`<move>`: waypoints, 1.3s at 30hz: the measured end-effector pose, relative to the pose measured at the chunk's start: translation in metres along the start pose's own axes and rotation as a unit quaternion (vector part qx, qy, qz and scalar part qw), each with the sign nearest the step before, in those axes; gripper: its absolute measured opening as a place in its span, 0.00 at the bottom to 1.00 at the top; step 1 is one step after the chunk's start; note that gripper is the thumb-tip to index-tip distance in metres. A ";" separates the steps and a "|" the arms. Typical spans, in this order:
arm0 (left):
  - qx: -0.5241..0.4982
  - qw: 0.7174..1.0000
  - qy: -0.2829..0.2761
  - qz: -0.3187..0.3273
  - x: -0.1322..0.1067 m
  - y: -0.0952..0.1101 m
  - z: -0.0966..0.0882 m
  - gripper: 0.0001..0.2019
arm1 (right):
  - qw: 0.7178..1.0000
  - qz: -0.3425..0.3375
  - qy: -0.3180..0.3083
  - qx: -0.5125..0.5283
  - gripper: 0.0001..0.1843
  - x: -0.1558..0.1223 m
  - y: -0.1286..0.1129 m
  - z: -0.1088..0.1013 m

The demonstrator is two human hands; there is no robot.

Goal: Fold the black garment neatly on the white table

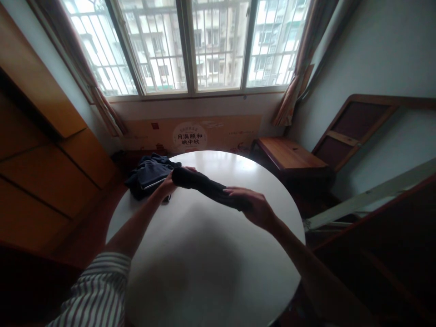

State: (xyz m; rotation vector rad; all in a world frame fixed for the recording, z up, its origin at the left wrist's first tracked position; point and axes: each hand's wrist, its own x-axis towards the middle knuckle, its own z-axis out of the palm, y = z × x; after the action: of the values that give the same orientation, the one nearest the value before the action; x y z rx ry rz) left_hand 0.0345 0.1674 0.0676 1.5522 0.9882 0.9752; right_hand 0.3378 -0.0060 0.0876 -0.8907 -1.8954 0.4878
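A dark, rolled or folded piece of cloth [204,185] is held above the round white table [211,254]. My left hand [169,183] grips its left end with the fingers wrapped round it. My right hand [255,206] is closed over its right end, fingers lying along the top. A heap of dark blue clothing [148,175] lies on the table's far left edge, just behind my left hand.
A wooden bench [289,156] stands to the right of the table under the window. Wooden cabinets [44,150] line the left wall. A framed wooden panel [354,131] leans on the right wall. A printed cardboard sheet [190,134] rests below the window sill.
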 end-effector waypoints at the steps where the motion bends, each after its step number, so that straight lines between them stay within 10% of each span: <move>1: 0.020 1.000 0.001 0.005 0.004 -0.002 -0.004 0.14 | 0.997 -0.039 -0.046 -0.053 0.18 -0.008 -0.010 0.010; 8: 0.120 0.993 0.019 -0.004 -0.011 -0.017 -0.022 0.13 | 0.924 -0.024 -0.323 -0.203 0.29 -0.085 -0.053 0.081; 14: 0.227 0.973 -0.036 0.033 -0.017 0.000 0.008 0.14 | 0.949 -0.022 -0.273 -0.155 0.26 -0.047 -0.050 0.055; 18: 0.388 0.908 -0.099 0.119 -0.011 0.002 0.053 0.16 | 0.935 0.055 -0.207 -0.283 0.32 -0.024 -0.018 0.059; 26: 0.510 0.834 -0.162 0.137 -0.005 -0.003 0.133 0.24 | 0.908 0.054 -0.242 -0.337 0.30 -0.073 -0.009 0.081; 39: 0.513 0.840 -0.161 0.075 0.038 -0.022 0.156 0.18 | 0.927 0.067 -0.277 -0.245 0.38 -0.085 -0.031 0.084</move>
State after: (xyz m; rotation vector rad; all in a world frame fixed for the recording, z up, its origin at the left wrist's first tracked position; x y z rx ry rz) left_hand 0.1906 0.1567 0.0244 2.6012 1.2251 0.1857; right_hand 0.2760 -0.0877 0.0186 -1.3149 -2.5522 0.3714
